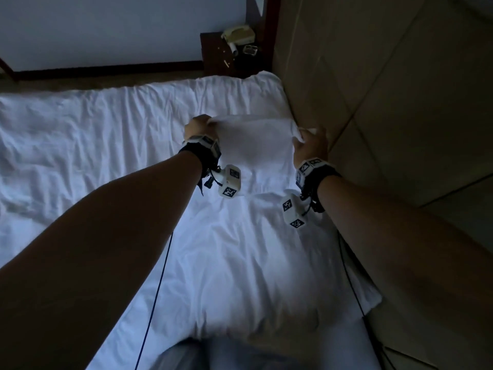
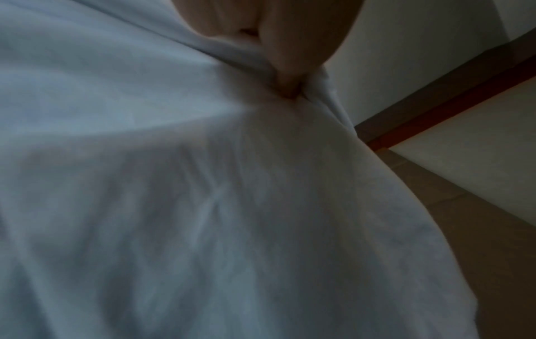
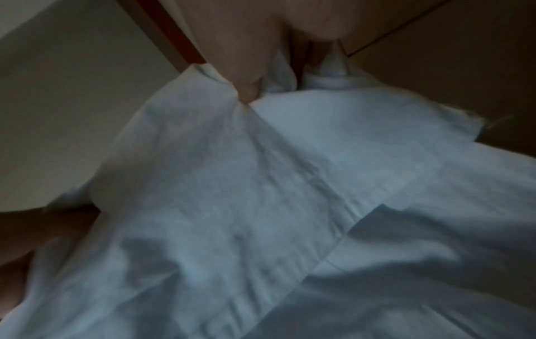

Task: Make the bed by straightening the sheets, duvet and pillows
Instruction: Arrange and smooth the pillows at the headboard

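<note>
Hands are gripping a white, soft pillow in a wrinkled cotton case [image 1: 253, 145], one at each upper corner, and are holding it raised above the bed. The left hand [image 1: 198, 128] is closing its fingers over a bunched corner of the fabric; in the left wrist view the fingers [image 2: 290, 57] are pinching a gathered fold of the pillow [image 2: 203, 206], which is hanging below them. The right hand [image 1: 310, 145] is clutching the opposite corner, with a tuft of cloth sticking out past the knuckles; in the right wrist view its fingers [image 3: 246, 68] are curling round twisted folds of the pillow [image 3: 261, 183], and the case's open flap is draping beneath them. The pillow is stretching taut between the two hands. Below both hands the crumpled white bed sheet [image 1: 106, 156] is spreading out, mostly to the left of the left hand. Just to the right of the right hand the tan padded panelled headboard [image 1: 386, 102] is standing. Beyond the hands, past the far edge of the bed, a dark wooden bedside table [image 1: 213, 49] is carrying a pale corded telephone [image 1: 238, 33].
</note>
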Demonstrator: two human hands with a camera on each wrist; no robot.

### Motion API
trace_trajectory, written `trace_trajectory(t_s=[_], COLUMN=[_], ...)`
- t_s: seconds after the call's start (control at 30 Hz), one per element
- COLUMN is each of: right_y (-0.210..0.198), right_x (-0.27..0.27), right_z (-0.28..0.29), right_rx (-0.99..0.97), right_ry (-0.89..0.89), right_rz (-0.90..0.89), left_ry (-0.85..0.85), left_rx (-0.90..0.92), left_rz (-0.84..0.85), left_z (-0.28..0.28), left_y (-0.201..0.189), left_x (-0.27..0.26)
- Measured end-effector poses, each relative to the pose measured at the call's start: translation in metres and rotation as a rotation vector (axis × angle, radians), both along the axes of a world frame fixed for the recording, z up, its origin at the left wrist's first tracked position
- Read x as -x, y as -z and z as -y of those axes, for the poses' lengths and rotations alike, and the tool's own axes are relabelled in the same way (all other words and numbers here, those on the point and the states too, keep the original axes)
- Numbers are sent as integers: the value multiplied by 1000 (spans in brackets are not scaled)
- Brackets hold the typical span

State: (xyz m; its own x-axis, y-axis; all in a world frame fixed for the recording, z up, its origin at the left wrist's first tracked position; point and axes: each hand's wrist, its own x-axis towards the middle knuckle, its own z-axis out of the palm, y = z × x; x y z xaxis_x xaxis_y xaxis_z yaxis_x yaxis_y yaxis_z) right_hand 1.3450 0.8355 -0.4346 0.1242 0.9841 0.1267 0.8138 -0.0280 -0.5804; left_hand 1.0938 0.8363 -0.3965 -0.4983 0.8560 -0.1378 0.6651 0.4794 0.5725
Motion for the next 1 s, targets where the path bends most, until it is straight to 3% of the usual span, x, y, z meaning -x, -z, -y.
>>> trace_trajectory(t_s=[0.13,0.23,0.37,0.5,0.63,0.8,1.0], right_y=[7,16,56,127,172,161,109], right_x=[-21,-18,11,36,54,59,57], right_z=[-55,-100,-155,-184,-179,-153,-122], right_rx=[57,89,229,449,663,757,773], right_ry=[128,184,211,180,274,275,125], right_rz=[115,179,248,288,297,260,231], left_ry=[129,174,164,219,375,512,658], left_rx=[-16,29,131,213,316,364,403], left_rz=[-17,-20,-23,59,20,81,15], left_z=[-80,-139,-197,-218,-222,-209,-177], left_y=[5,30,107,196,236,238,186], left_x=[-18,-16,5,18,18,7,-11])
